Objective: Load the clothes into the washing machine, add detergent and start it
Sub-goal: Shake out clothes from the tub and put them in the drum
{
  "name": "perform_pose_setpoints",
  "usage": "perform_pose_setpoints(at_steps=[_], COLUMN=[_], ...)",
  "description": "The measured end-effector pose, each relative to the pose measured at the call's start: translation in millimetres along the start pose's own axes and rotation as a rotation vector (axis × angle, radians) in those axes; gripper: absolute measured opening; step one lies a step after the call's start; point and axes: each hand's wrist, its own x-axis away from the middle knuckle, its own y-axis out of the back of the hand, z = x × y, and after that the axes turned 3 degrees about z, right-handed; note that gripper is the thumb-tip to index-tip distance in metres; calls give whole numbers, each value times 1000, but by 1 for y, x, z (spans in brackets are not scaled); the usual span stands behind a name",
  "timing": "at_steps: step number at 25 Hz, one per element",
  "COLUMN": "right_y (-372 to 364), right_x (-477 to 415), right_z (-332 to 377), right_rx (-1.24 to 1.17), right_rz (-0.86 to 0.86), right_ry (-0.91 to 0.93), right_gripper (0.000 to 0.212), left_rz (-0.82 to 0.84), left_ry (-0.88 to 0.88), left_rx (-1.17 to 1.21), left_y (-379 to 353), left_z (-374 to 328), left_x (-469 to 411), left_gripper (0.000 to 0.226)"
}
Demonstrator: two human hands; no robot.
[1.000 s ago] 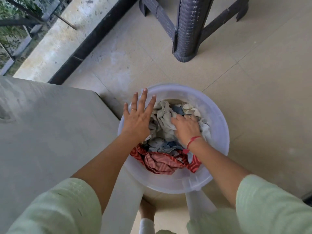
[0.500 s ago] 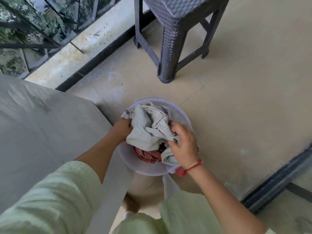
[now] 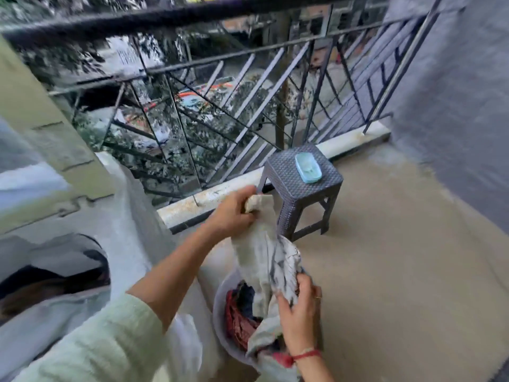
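Pale garment (image 3: 261, 260) held above the tub (image 3: 219, 307): loading step.
Left hand (image 3: 231, 213) has a closed grip on the garment's top. Right hand (image 3: 298, 318) has a closed grip bunching its lower end over the tub, probably to keep it gathered for the washing machine (image 3: 132, 230) at left. Red cloth (image 3: 237, 323) lies in the tub.

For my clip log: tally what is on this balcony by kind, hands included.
Hands: 2, left hand and right hand, both gripping the pale garment
pale garment: 1
basin: 1; the clothes inside are too bunched to count
stool: 1
light blue box on the stool: 1
washing machine: 1
Total: 7
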Motion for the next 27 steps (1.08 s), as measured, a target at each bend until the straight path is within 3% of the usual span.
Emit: perform_pose_setpoints(at_steps=[2,4,7,9,12,14,18,20,22,24,27], right_y=[1,-1,-8,-18,-35,-47,-12,1,8,15,19], right_x=[5,10,22,27,9,-22,-22,-14,6,31,62], right_z=[23,49,75,81,75,72,204,263,316,364,422], right_rx=[61,56,84,75,-59,-152,-260,-325,-540,-792,-1080], right_rz=[-11,20,208,250,209,152,2,-54,-59,33,371], right_ry=[-32,-75,-135,-170,-303,-285,-106,76,188,237,458], right_gripper=[51,59,31,27,71,81,39,39,40,28,32], left_rz=[-102,-186,-368,-540,-751,-863,-1047,-1090,-1100,-1080,-1115], left_ry=[-330,-512,-587,-538,-437,-356,-203,-116,-35,15,76], left_rx=[-324,-369,-277,-179,-15,-12,-36,-91,-176,-244,-280], left_y=[42,83,145,190,244,271,315,334,346,350,354], left_z=[-54,-95,-116,-112,-88,-69,-28,-10,6,20,39], left_x=[25,64,114,145,181,203,247,268,289,307,329], left_gripper=[31,31,31,33,25,22,23,28,36,39,35])
